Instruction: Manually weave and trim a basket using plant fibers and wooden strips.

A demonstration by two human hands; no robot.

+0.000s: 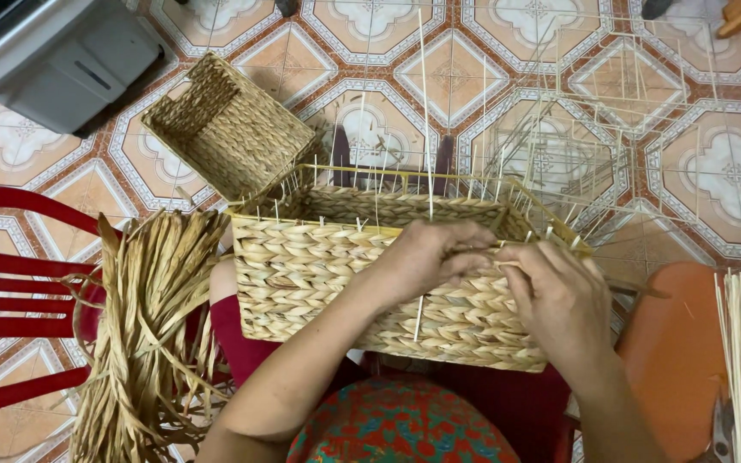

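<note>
A rectangular woven straw basket rests on my lap, with thin pale sticks standing up from its rim. My left hand lies over the near wall close to the rim, fingers curled on a flat straw strand. My right hand sits just to the right, pinching the same strand at the rim. A thin stick hangs down the basket wall below my left hand.
A bundle of dried straw strands drapes over a red chair on the left. A smaller finished basket lies on the tiled floor. Bare wire basket frames stand at upper right. An orange stool holds pale sticks.
</note>
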